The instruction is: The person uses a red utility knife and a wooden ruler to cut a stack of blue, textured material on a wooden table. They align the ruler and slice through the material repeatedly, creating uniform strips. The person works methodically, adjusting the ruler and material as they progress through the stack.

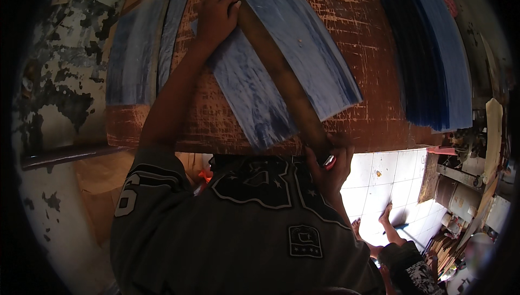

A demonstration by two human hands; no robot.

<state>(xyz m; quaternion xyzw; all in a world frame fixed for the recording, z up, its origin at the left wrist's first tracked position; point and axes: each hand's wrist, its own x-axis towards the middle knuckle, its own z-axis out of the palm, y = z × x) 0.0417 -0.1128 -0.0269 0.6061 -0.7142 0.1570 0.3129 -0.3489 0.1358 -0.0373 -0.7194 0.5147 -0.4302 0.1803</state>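
A long brown straightedge (281, 73) lies slantwise across a blue, white-streaked sheet (311, 51), and part of the sheet (249, 89) shows on each side of it. My left hand (218, 16) is at the far end of the straightedge, its fingers curled and pressing on its edge. At the near end, by the table's front edge, my right hand (331, 167) is closed around a small red and silver tool (329, 161), which looks like a cutter. Its tip is hidden. The fingers of that hand also touch the straightedge.
The brown tabletop (374, 121) is covered in scratches. A thick stack of blue sheets (433, 56) stands at the right, and more blue sheets (132, 51) lie at the left. Another person's leg (391, 227) shows on the white tiled floor (379, 176) below. A peeling wall (65, 78) is to the left.
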